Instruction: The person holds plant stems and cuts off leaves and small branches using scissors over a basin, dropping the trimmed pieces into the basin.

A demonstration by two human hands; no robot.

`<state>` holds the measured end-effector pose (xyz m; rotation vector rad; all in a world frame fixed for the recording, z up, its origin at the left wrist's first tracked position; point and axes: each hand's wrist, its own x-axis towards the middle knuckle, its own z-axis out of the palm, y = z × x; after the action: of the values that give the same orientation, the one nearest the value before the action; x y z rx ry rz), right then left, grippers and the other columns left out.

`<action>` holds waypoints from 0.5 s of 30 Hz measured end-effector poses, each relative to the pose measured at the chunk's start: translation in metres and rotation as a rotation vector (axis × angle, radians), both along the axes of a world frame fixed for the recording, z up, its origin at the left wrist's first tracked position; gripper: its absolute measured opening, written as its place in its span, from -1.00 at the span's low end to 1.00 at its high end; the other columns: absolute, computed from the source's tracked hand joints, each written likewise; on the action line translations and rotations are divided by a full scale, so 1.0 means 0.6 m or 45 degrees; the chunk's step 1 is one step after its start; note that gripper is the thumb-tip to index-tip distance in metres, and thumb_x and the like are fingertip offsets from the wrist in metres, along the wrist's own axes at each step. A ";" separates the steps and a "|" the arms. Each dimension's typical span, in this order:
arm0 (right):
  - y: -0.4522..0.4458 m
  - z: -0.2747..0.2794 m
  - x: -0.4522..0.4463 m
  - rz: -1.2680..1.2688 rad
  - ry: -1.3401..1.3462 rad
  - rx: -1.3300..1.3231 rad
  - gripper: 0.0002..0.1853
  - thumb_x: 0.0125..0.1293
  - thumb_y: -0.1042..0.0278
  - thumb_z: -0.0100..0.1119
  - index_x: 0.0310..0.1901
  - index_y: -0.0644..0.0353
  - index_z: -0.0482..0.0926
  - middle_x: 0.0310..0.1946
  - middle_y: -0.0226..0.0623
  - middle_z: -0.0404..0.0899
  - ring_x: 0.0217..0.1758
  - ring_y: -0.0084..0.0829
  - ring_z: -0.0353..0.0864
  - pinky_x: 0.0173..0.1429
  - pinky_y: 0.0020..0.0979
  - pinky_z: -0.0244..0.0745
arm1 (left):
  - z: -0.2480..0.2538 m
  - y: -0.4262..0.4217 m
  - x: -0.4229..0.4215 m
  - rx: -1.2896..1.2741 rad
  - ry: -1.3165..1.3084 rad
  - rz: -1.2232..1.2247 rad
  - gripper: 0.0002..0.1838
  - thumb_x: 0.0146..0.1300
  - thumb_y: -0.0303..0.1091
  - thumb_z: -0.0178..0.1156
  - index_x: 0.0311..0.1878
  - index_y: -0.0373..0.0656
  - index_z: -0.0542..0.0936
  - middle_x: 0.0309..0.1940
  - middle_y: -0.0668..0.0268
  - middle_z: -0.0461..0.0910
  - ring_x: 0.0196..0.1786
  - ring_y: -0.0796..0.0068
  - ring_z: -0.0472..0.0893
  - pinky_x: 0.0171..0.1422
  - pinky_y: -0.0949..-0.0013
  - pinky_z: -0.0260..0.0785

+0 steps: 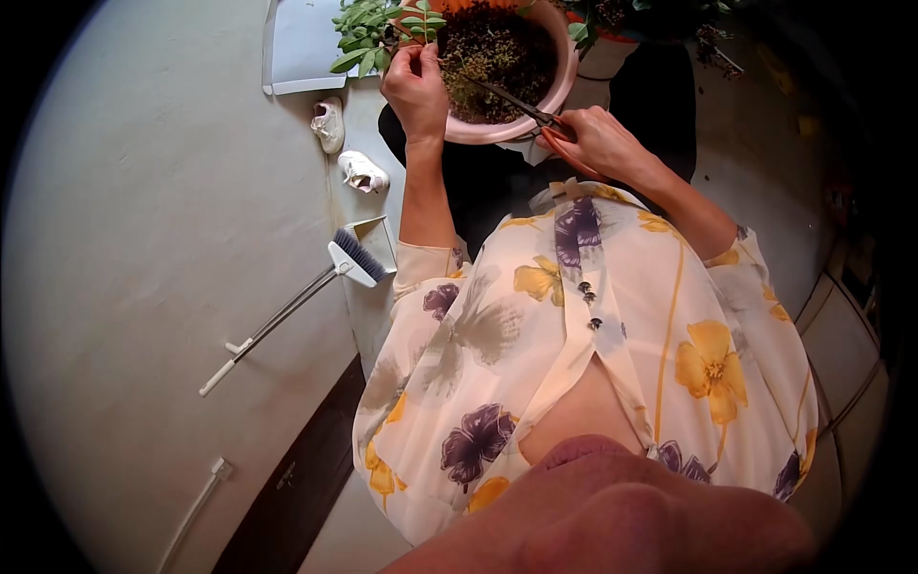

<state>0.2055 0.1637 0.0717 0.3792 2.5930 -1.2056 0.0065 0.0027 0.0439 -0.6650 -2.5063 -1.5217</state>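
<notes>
At the top of the head view, my left hand [419, 91] pinches a leafy green sprig [421, 23] between thumb and fingers, over the left rim of a pink basin [568, 72]. My right hand [604, 143] is wrapped round the orange handles of a pair of scissors [535, 115]. Their dark blades point up and left over the basin, somewhat parted and apart from the sprig. Small dark reddish-brown and greenish clusters [502, 57], perhaps berries or seeds, fill the basin. More green leaves [359, 33] lie just left of my left hand.
A pale blue-white board or box [301, 57] lies upper left, near two white shoes [328, 124]. A broom [296, 301] leans beside a dustpan [373, 234]. Another leafy plant heap [617, 14] with dark clusters stands at the upper right.
</notes>
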 end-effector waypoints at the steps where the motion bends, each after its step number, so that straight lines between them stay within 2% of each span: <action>1: 0.000 -0.002 0.000 -0.005 -0.003 0.001 -0.39 0.36 -0.12 0.17 -0.51 0.41 0.61 -0.66 0.06 0.54 -0.55 0.03 0.61 -0.34 -0.13 0.53 | 0.003 0.003 0.003 -0.013 0.057 -0.015 -0.81 0.30 -0.38 0.29 -0.34 -0.35 0.64 -0.57 0.16 0.63 -0.51 0.33 0.61 -0.36 0.28 0.42; 3: 0.000 -0.009 -0.001 0.004 -0.003 0.111 -0.40 0.36 -0.12 0.15 -0.49 0.40 0.63 -0.63 0.05 0.57 -0.52 0.03 0.64 -0.32 -0.12 0.56 | 0.004 0.005 0.006 -0.027 0.112 -0.033 -0.81 0.30 -0.38 0.29 -0.33 -0.34 0.64 -0.56 0.13 0.63 -0.50 0.27 0.62 -0.34 0.26 0.43; 4: 0.000 -0.010 -0.001 0.001 -0.004 0.112 -0.40 0.36 -0.12 0.15 -0.49 0.40 0.63 -0.63 0.05 0.57 -0.52 0.03 0.64 -0.32 -0.12 0.56 | -0.002 0.005 0.005 -0.030 0.090 -0.035 -0.80 0.31 -0.36 0.30 -0.30 -0.35 0.65 -0.54 0.16 0.65 -0.49 0.35 0.62 -0.33 0.31 0.44; 5: 0.001 -0.011 -0.001 -0.009 0.017 0.113 -0.47 0.36 -0.03 0.19 -0.46 0.41 0.62 -0.64 0.05 0.55 -0.53 0.03 0.62 -0.35 -0.14 0.52 | 0.001 0.007 0.006 -0.032 0.068 -0.035 -0.78 0.32 -0.34 0.30 -0.27 -0.36 0.66 -0.52 0.19 0.66 -0.47 0.43 0.61 -0.31 0.36 0.45; 6: 0.001 -0.011 -0.002 -0.018 0.038 0.114 -0.53 0.36 0.06 0.24 -0.43 0.43 0.61 -0.64 0.05 0.52 -0.54 0.03 0.59 -0.38 -0.17 0.49 | 0.003 0.007 0.009 -0.032 0.066 -0.035 -0.78 0.32 -0.34 0.30 -0.27 -0.36 0.66 -0.52 0.19 0.66 -0.47 0.43 0.61 -0.31 0.36 0.45; 9: 0.002 -0.012 -0.004 -0.002 0.048 0.121 -0.54 0.36 0.06 0.23 -0.42 0.41 0.61 -0.63 0.03 0.54 -0.54 0.02 0.60 -0.37 -0.16 0.50 | 0.011 0.008 0.014 -0.082 0.061 -0.077 -0.79 0.32 -0.34 0.30 -0.27 -0.35 0.66 -0.51 0.16 0.67 -0.47 0.35 0.63 -0.30 0.33 0.45; 10: 0.002 -0.015 -0.004 -0.002 0.046 0.120 -0.54 0.36 0.06 0.23 -0.42 0.41 0.61 -0.63 0.03 0.54 -0.54 0.02 0.60 -0.37 -0.16 0.50 | 0.012 0.009 0.014 -0.073 0.071 -0.091 -0.79 0.32 -0.35 0.30 -0.27 -0.35 0.65 -0.51 0.16 0.67 -0.47 0.35 0.63 -0.30 0.32 0.45; 12: 0.003 -0.026 -0.004 0.005 0.057 0.151 -0.43 0.35 -0.12 0.14 -0.43 0.37 0.67 -0.57 0.03 0.63 -0.46 0.00 0.69 -0.25 -0.11 0.61 | 0.008 0.008 0.012 -0.065 0.081 -0.104 -0.79 0.32 -0.35 0.29 -0.28 -0.35 0.65 -0.50 0.15 0.67 -0.47 0.34 0.63 -0.30 0.32 0.45; 15: 0.002 -0.033 -0.004 0.009 0.022 0.168 -0.46 0.35 -0.10 0.15 -0.41 0.35 0.66 -0.55 0.01 0.65 -0.44 -0.01 0.70 -0.25 -0.12 0.61 | -0.003 0.006 0.005 -0.078 0.126 -0.105 -0.79 0.32 -0.35 0.29 -0.27 -0.36 0.65 -0.52 0.15 0.66 -0.48 0.33 0.63 -0.31 0.31 0.44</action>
<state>0.2028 0.1647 0.0520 0.3864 2.6939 -1.0431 0.0097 0.0060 0.0421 -0.8412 -2.4893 -1.4048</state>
